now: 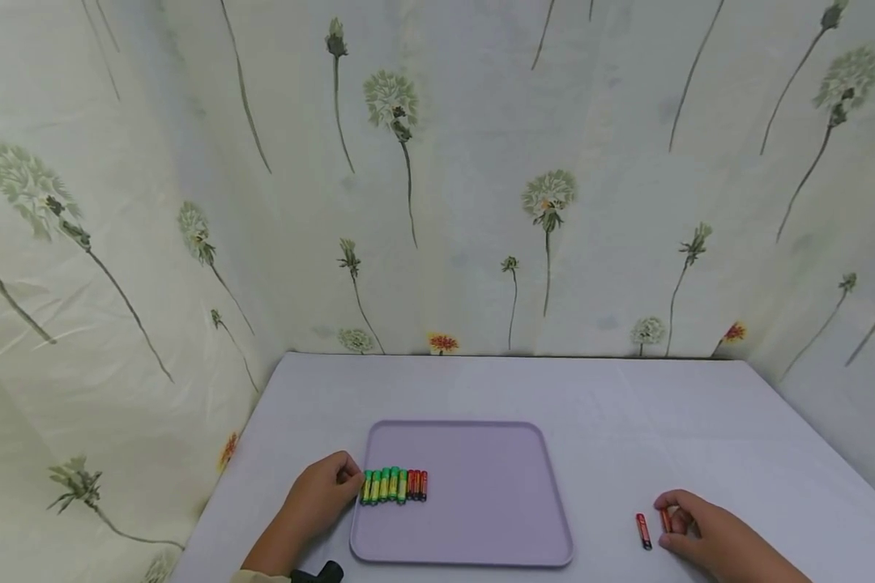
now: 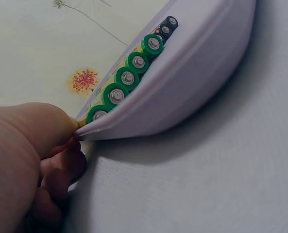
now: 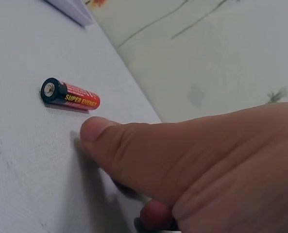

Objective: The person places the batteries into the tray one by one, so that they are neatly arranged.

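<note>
My left hand is at the left edge of the purple tray, its thumb and curled fingers pinching the rim beside the row of batteries. Several green-and-yellow batteries lie side by side in the tray, with three slimmer red-and-black batteries at the row's right end. To the right of the tray, my right hand holds a red battery between thumb and fingers, mostly hidden in the right wrist view. Another red-and-black battery, lettered "SUPER ENERGY", lies on the table just beyond the thumb.
A pale cloth covers the table. Behind and beside it hangs a curtain printed with dandelions. A black object shows near the left wrist at the bottom of the head view.
</note>
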The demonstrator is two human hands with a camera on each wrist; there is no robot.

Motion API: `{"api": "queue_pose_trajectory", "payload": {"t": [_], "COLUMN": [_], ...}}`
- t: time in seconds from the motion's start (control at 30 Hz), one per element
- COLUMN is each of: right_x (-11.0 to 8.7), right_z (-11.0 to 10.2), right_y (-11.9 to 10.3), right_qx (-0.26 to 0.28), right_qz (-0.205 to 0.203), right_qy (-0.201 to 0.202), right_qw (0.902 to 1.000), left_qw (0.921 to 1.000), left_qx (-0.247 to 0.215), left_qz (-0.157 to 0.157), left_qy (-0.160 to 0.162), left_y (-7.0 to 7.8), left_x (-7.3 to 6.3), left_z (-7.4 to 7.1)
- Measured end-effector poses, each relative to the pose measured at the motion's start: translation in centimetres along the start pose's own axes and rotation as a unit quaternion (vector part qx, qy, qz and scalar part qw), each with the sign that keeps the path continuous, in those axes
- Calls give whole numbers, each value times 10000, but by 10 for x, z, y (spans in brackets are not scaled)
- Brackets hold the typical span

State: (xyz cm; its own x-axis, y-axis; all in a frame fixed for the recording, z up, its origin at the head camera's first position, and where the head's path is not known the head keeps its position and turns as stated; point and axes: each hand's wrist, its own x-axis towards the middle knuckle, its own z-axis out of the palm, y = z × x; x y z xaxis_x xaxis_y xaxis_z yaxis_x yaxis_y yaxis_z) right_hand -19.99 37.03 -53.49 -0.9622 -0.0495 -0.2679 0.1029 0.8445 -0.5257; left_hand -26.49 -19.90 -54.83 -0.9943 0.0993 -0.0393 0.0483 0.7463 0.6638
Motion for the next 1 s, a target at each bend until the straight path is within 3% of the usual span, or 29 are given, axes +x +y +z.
{"api": "queue_pose_trajectory", "payload": {"t": [0.2,0.33,0.57,0.77,1.0], "right_x": [-2,6,19,29,41], "right_z": [-5,-4,-3,0,6], "right_y": [-2,-13,-28,-50,-83], "right_qx": [424,773,715,887,531], "right_qz": [-402,-390,-530,-935,-1608], "right_qy": [325,350,588,351,149], "right_qw": [9978,9956,9943,9910,9854], "left_qw": [10000,10000,10000,10000,10000], "left_qx": [3,16,-34,-40,-25], "left_qz": [-25,-23,42,-30,-43], "left_qy": [-10,19,-24,-28,-4], "left_y": [0,-1,0,-2,-1], "left_x": [2,0,1,2,2], "left_z": [2,1,0,1,2]}}
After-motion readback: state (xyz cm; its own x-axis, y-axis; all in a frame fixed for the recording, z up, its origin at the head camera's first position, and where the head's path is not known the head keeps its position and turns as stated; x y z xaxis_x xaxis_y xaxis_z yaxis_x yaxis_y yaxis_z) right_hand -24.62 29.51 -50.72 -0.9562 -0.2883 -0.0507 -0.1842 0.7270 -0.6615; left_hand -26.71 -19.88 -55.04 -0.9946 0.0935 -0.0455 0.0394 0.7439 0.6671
